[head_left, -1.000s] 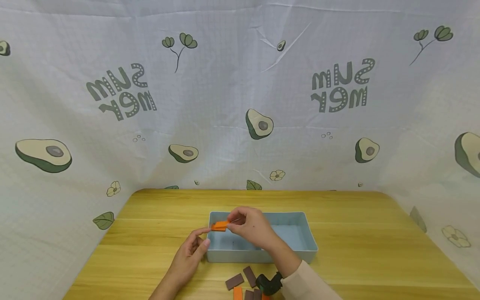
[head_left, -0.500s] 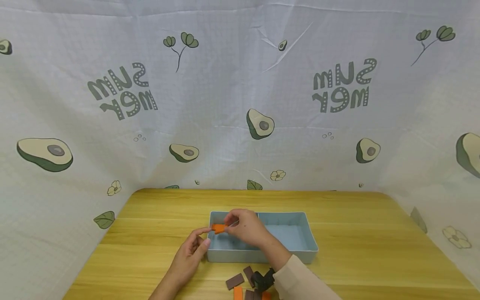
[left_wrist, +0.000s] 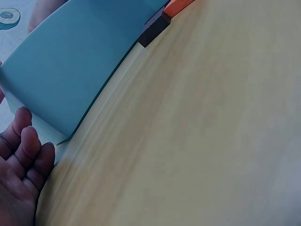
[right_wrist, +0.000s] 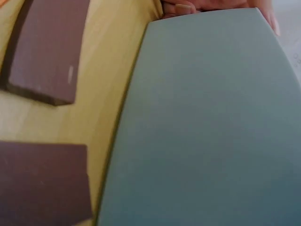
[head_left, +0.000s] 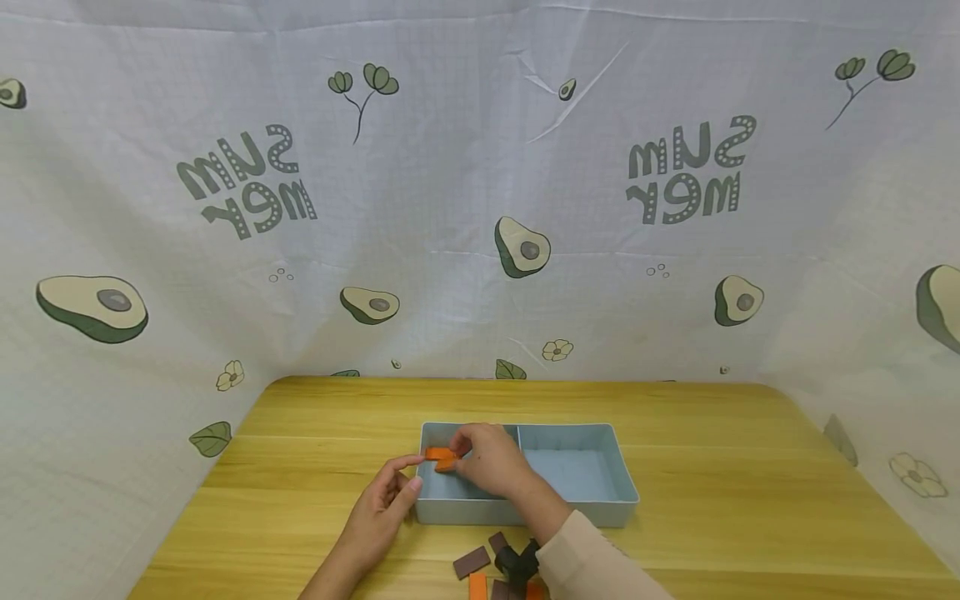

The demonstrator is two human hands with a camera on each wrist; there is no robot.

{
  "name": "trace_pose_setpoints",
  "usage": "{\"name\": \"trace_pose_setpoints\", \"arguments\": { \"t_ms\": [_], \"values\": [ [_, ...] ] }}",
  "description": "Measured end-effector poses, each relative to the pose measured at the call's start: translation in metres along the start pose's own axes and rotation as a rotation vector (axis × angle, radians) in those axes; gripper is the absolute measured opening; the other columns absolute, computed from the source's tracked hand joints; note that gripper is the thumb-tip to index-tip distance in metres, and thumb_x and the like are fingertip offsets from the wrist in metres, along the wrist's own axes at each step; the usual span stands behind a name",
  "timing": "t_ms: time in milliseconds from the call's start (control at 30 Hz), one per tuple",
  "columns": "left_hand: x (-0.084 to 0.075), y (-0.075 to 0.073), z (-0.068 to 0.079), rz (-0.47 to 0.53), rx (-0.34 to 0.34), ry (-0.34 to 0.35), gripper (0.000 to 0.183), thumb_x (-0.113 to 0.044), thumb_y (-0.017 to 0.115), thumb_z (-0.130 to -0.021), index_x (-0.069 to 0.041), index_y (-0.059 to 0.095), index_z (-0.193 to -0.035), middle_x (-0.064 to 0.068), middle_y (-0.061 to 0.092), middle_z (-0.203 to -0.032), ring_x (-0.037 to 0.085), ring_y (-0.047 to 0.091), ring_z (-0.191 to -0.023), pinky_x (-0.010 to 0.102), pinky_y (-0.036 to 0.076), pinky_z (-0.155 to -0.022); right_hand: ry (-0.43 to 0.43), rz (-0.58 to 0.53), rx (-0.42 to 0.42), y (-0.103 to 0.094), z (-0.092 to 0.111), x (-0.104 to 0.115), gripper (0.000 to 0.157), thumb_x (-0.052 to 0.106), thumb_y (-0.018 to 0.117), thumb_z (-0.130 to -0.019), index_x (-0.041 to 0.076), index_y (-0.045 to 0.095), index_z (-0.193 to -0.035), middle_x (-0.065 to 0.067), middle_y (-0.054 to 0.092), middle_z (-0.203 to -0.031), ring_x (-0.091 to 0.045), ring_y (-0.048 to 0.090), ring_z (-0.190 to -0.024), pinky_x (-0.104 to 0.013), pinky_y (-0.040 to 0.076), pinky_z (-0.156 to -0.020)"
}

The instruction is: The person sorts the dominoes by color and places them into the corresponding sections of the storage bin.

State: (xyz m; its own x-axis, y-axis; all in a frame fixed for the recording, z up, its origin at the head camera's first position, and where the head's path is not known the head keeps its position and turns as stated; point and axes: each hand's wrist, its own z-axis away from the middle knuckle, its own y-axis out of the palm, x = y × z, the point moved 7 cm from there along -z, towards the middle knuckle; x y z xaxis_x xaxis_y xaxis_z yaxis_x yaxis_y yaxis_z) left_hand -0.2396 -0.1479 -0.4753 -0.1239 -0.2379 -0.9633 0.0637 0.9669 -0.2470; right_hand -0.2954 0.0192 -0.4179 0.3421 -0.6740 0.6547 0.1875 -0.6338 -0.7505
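Note:
My right hand (head_left: 491, 460) reaches into the left compartment of a light blue box (head_left: 527, 512) and pinches an orange block (head_left: 446, 465) between thumb and fingertips. Another orange block (head_left: 438, 453) sits just behind it, near the compartment's left wall. At the box's left end is my left hand (head_left: 385, 498), index finger stretched to the rim beside the orange blocks, thumb near the front left corner. In the left wrist view its other fingers (left_wrist: 29, 150) bend loosely beside the box's end. My right hand covers part of the compartment.
In front of the box lie several dark brown blocks (head_left: 471, 562) and orange blocks (head_left: 477, 586) on the wooden table (head_left: 720, 517). A black object (head_left: 517, 564) shows at my right sleeve (head_left: 596, 558). A divider (head_left: 519, 442) splits the box. A printed curtain (head_left: 450, 167) hangs around the table.
My right hand has shifted slightly left and lower in the compartment. The orange block in its fingers has come down and forward, apart from the one behind. My left hand has stayed put.

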Motion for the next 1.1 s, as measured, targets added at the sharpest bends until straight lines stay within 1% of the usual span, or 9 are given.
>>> {"name": "trace_pose_setpoints", "arguments": {
  "t_ms": [67, 300, 500, 667, 767, 933, 1100],
  "values": [
    [0.0, 0.0, 0.0, 0.003, 0.004, 0.0, 0.032, -0.025, 0.06, -0.104, -0.018, 0.059, -0.136, 0.001, 0.055, -0.085, 0.008, 0.051, -0.072, 0.023, 0.044, -0.067, -0.005, 0.011, -0.011, 0.0, 0.0, 0.0, 0.011, 0.007, 0.077, -0.087, 0.009, 0.072, -0.096, -0.004, 0.072, -0.095, -0.02, 0.064, -0.088, -0.037, 0.054, -0.075],
    [0.0, 0.001, 0.0, 0.027, -0.009, 0.023, 0.031, -0.024, 0.061, -0.103, -0.018, 0.061, -0.134, 0.0, 0.056, -0.084, 0.008, 0.053, -0.073, 0.023, 0.045, -0.068, 0.025, 0.024, -0.029, 0.002, 0.0, -0.003, 0.009, 0.008, 0.076, -0.088, 0.009, 0.072, -0.096, -0.004, 0.071, -0.095, -0.019, 0.065, -0.088, -0.037, 0.055, -0.075],
    [0.0, 0.0, 0.0, 0.019, -0.006, 0.001, 0.031, -0.026, 0.061, -0.103, -0.019, 0.06, -0.134, 0.001, 0.055, -0.085, 0.009, 0.053, -0.074, 0.023, 0.044, -0.069, 0.041, -0.046, 0.0, 0.004, -0.001, -0.005, 0.009, 0.006, 0.077, -0.086, 0.009, 0.072, -0.094, -0.004, 0.072, -0.094, -0.018, 0.065, -0.086, -0.037, 0.055, -0.074],
    [0.0, 0.0, 0.0, 0.016, -0.001, -0.007, 0.031, -0.027, 0.061, -0.104, -0.021, 0.06, -0.134, 0.001, 0.054, -0.085, 0.009, 0.052, -0.073, 0.023, 0.044, -0.068, 0.077, -0.115, 0.014, 0.006, -0.003, -0.009, 0.007, 0.005, 0.074, -0.088, 0.01, 0.073, -0.094, -0.004, 0.072, -0.095, -0.017, 0.064, -0.086, -0.037, 0.053, -0.075],
    [0.0, 0.0, 0.0, 0.015, 0.0, -0.006, 0.031, -0.027, 0.061, -0.104, -0.021, 0.06, -0.134, 0.002, 0.054, -0.085, 0.009, 0.052, -0.073, 0.024, 0.044, -0.068, 0.09, -0.147, 0.015, 0.007, -0.003, -0.01, 0.007, 0.004, 0.073, -0.089, 0.009, 0.073, -0.095, -0.005, 0.072, -0.095, -0.016, 0.062, -0.083, -0.035, 0.052, -0.072],
    [0.0, 0.0, 0.0, 0.013, -0.003, -0.005, 0.03, -0.027, 0.061, -0.104, -0.022, 0.06, -0.134, 0.001, 0.055, -0.086, 0.009, 0.052, -0.074, 0.023, 0.044, -0.068, 0.101, -0.175, 0.02, 0.007, -0.002, -0.01, 0.008, 0.004, 0.072, -0.09, 0.007, 0.072, -0.097, -0.006, 0.072, -0.095, -0.014, 0.06, -0.076, -0.03, 0.05, -0.066],
    [0.0, 0.0, 0.0, 0.013, -0.004, -0.004, 0.031, -0.025, 0.061, -0.103, -0.02, 0.06, -0.133, 0.001, 0.055, -0.085, 0.009, 0.053, -0.073, 0.023, 0.044, -0.068, 0.099, -0.188, 0.015, 0.006, -0.001, -0.008, 0.006, 0.004, 0.072, -0.09, 0.007, 0.071, -0.096, -0.005, 0.07, -0.092, -0.012, 0.06, -0.071, -0.029, 0.049, -0.064]
  ]
}}
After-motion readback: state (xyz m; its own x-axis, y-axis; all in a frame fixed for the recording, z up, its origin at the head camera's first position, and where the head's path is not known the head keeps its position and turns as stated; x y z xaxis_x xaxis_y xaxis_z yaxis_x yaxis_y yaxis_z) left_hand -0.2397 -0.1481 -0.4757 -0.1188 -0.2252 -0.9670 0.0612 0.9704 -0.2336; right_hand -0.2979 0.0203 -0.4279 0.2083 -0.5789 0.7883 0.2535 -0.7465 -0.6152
